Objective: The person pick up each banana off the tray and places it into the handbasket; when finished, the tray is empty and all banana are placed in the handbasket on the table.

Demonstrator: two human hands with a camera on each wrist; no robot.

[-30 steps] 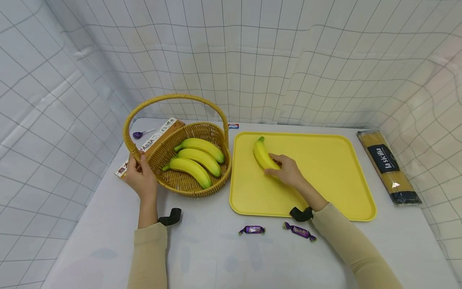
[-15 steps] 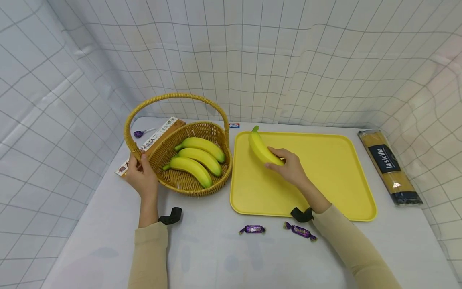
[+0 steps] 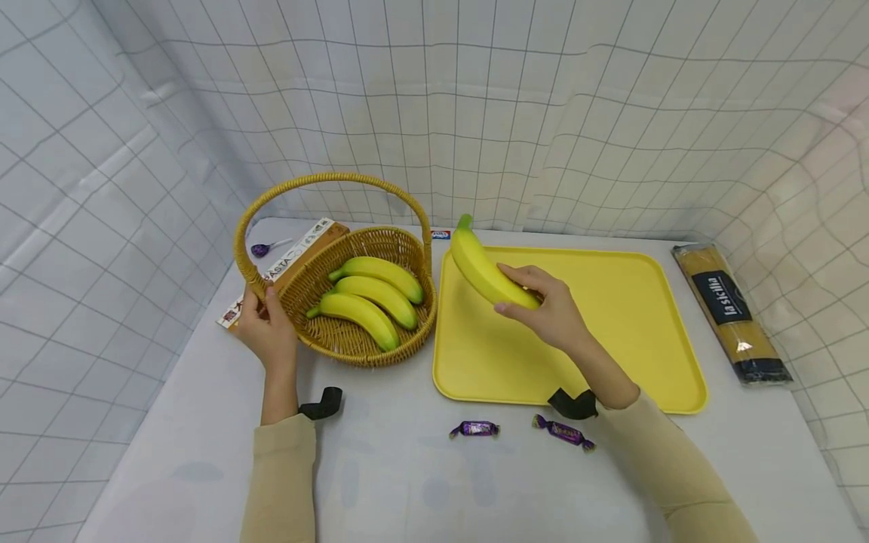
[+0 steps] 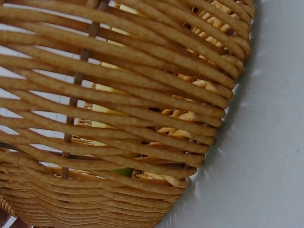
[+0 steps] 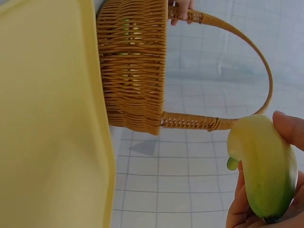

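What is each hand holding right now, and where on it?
The right hand grips a banana round its lower end, lifted above the yellow tray. The left hand holds the wicker basket at its handle's base.

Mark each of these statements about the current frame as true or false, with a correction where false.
1. The right hand holds a banana lifted above the yellow tray. True.
2. The wicker basket holds five bananas. False: three bananas lie in it.
3. The left hand grips the basket at the base of its handle. True.
4. The two purple candies lie on the tray. False: they lie on the table in front of the tray.
5. The spaghetti packet lies inside the basket. False: it lies on the table to the right of the tray.
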